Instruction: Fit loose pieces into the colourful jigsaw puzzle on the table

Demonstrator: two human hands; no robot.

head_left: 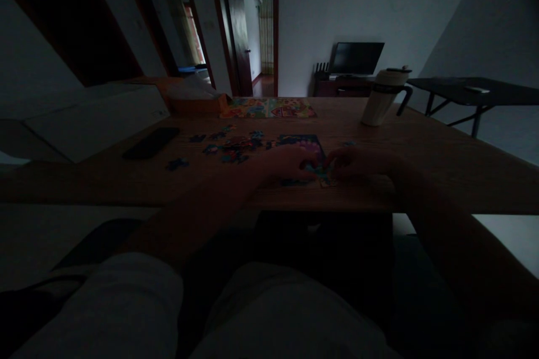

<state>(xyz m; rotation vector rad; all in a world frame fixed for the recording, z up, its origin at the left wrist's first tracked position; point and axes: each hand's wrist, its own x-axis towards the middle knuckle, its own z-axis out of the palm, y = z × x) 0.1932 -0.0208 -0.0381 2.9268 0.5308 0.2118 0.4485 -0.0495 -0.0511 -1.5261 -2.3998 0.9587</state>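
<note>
The room is dim. My left hand (288, 164) and my right hand (357, 162) rest close together on the wooden table (442, 162), over a partly built jigsaw puzzle (303, 143). The fingers of both hands are curled and pinch at small coloured puzzle pieces (320, 171) between them. Which hand holds which piece is too dark to make out. Several loose puzzle pieces (231, 148) lie scattered just left of my left hand.
A black phone (151, 142) lies at the left. A colourful picture sheet (269, 107) lies at the table's far side, beside an orange box (197, 101). A white lidded mug (385, 95) stands at the right. A dark side table (471, 92) and a monitor (356, 59) stand beyond.
</note>
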